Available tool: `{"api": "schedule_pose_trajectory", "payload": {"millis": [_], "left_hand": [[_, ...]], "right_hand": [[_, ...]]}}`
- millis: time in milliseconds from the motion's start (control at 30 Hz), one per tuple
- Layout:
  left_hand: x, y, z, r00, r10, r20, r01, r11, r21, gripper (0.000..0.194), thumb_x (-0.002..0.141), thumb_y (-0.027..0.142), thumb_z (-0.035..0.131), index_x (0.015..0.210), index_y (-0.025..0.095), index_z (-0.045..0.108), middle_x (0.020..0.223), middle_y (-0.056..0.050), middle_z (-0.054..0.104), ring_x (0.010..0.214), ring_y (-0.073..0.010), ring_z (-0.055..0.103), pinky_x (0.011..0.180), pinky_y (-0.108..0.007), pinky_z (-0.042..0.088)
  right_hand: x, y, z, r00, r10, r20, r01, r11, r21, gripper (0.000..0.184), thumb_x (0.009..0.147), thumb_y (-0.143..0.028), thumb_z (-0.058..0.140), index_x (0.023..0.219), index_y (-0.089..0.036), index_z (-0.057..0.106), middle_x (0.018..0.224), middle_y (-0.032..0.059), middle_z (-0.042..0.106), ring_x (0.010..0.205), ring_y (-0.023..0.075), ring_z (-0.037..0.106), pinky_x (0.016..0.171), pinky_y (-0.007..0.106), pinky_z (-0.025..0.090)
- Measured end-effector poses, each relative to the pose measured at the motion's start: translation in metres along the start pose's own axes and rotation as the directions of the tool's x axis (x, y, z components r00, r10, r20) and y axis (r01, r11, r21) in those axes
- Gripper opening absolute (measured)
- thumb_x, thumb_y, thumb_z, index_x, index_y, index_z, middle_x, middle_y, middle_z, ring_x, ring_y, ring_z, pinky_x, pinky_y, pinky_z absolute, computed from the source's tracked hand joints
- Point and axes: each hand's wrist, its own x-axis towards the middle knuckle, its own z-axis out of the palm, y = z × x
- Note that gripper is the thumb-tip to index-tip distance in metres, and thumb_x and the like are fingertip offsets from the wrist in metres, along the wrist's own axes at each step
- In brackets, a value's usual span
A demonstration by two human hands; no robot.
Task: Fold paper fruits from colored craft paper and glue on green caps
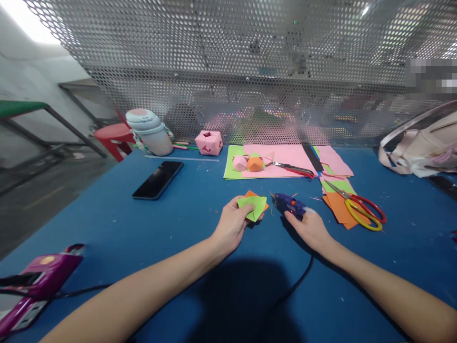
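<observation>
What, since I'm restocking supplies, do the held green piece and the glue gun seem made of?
Green piece: apparently matte paper, judging by its thin edges and flat, sheenless colour. Glue gun: probably hard plastic, from its smooth-looking, rounded blue body; glossy or satin is unclear.

1 lidded cup (pixel 157 138), black phone (pixel 158 180)

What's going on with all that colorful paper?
A person's left hand is pinching some green and orange paper, and the right hand is holding a blue glue gun. The gun's tip points toward the paper but isn't touching it. Farther back stands a pink paper shape, and red-and-yellow-handled scissors lie over paper on the right.
</observation>
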Motion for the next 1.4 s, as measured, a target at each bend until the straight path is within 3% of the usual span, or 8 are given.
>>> {"api": "schedule_pose_trajectory", "payload": {"millis": [167, 300, 367, 500, 667, 867, 1100, 1400], "left_hand": [[-0.007, 0.002, 0.004, 0.999, -0.003, 0.036, 0.003, 1.000, 0.007, 0.022, 0.067, 0.010, 0.064, 0.085, 0.014, 0.053, 0.077, -0.007, 0.068, 0.067, -0.0196, 0.068, 0.062, -0.032, 0.056], [-0.021, 0.006, 0.012, 0.998, -0.029, 0.051, 0.028, 0.999, 0.019, 0.021, 0.067, 0.012, 0.065, 0.081, 0.015, 0.050, 0.073, -0.006, 0.068, 0.062, -0.0189, 0.067, 0.061, -0.033, 0.055], [-0.029, 0.008, 0.017, 0.996, -0.032, 0.087, 0.030, 0.999, 0.021, 0.021, 0.067, 0.013, 0.065, 0.079, 0.016, 0.047, 0.070, -0.006, 0.068, 0.059, -0.0184, 0.066, 0.058, -0.031, 0.053], [-0.046, 0.009, 0.022, 0.992, -0.045, 0.116, 0.033, 0.994, 0.102, 0.019, 0.069, 0.016, 0.065, 0.081, 0.016, 0.050, 0.070, -0.004, 0.067, 0.058, -0.0167, 0.063, 0.053, -0.027, 0.048], [-0.067, 0.011, 0.026, 0.982, 0.006, 0.188, -0.057, 0.963, 0.263, 0.014, 0.073, 0.021, 0.067, 0.080, 0.015, 0.056, 0.073, 0.001, 0.063, 0.062, -0.0091, 0.056, 0.058, -0.020, 0.044], [-0.074, 0.015, 0.031, 0.981, 0.019, 0.194, -0.096, 0.914, 0.395, 0.013, 0.073, 0.023, 0.068, 0.077, 0.014, 0.059, 0.070, 0.004, 0.058, 0.064, -0.0070, 0.050, 0.059, -0.017, 0.040], [-0.067, 0.011, 0.027, 0.983, -0.024, 0.181, -0.047, 0.926, 0.374, 0.017, 0.076, 0.029, 0.066, 0.079, 0.014, 0.061, 0.068, 0.002, 0.058, 0.062, -0.0083, 0.049, 0.057, -0.019, 0.040], [-0.067, 0.009, 0.022, 0.969, -0.036, 0.246, -0.070, 0.909, 0.412, 0.017, 0.082, 0.031, 0.060, 0.075, 0.014, 0.060, 0.069, 0.001, 0.057, 0.066, -0.0098, 0.048, 0.061, -0.020, 0.039]], "right_hand": [[0.006, -0.005, -0.010, 0.993, 0.003, 0.120, 0.022, 0.978, -0.209, 0.037, 0.089, -0.047, 0.045, 0.105, -0.018, 0.062, 0.100, 0.0104, 0.065, 0.094, 0.0270, 0.059, 0.078, 0.039, 0.043], [0.014, -0.009, -0.046, 0.979, -0.042, 0.198, 0.082, 0.976, -0.200, 0.046, 0.083, -0.057, 0.051, 0.107, -0.018, 0.058, 0.100, 0.0098, 0.064, 0.093, 0.0261, 0.058, 0.081, 0.040, 0.043], [0.014, -0.016, -0.071, 0.989, -0.051, 0.142, 0.072, 0.987, -0.141, 0.043, 0.083, -0.054, 0.052, 0.109, -0.019, 0.056, 0.100, 0.0080, 0.062, 0.091, 0.0244, 0.058, 0.080, 0.039, 0.043], [-0.002, -0.044, -0.099, 0.982, -0.124, -0.141, 0.141, 0.984, 0.111, 0.023, 0.091, -0.037, 0.045, 0.103, -0.019, 0.054, 0.096, 0.0061, 0.059, 0.086, 0.0174, 0.057, 0.077, 0.031, 0.045], [-0.025, -0.076, -0.071, 0.952, -0.296, -0.082, 0.307, 0.932, 0.191, 0.021, 0.086, -0.023, 0.055, 0.106, -0.015, 0.053, 0.092, 0.0057, 0.059, 0.078, 0.0137, 0.056, 0.070, 0.026, 0.046], [-0.025, -0.074, -0.041, 0.953, -0.281, -0.116, 0.302, 0.921, 0.246, 0.010, 0.087, -0.016, 0.050, 0.081, -0.015, 0.057, 0.073, 0.0012, 0.056, 0.067, 0.0105, 0.054, 0.064, 0.024, 0.042], [-0.024, -0.070, -0.045, 0.997, -0.075, 0.018, 0.063, 0.927, 0.370, 0.010, 0.085, -0.018, 0.053, 0.076, -0.017, 0.056, 0.065, -0.0029, 0.054, 0.058, 0.0083, 0.048, 0.056, 0.022, 0.038], [-0.030, -0.070, -0.039, 0.993, 0.065, 0.100, -0.109, 0.835, 0.539, 0.006, 0.084, -0.019, 0.054, 0.089, -0.020, 0.057, 0.070, -0.0034, 0.056, 0.061, 0.0087, 0.051, 0.055, 0.020, 0.041]]}}
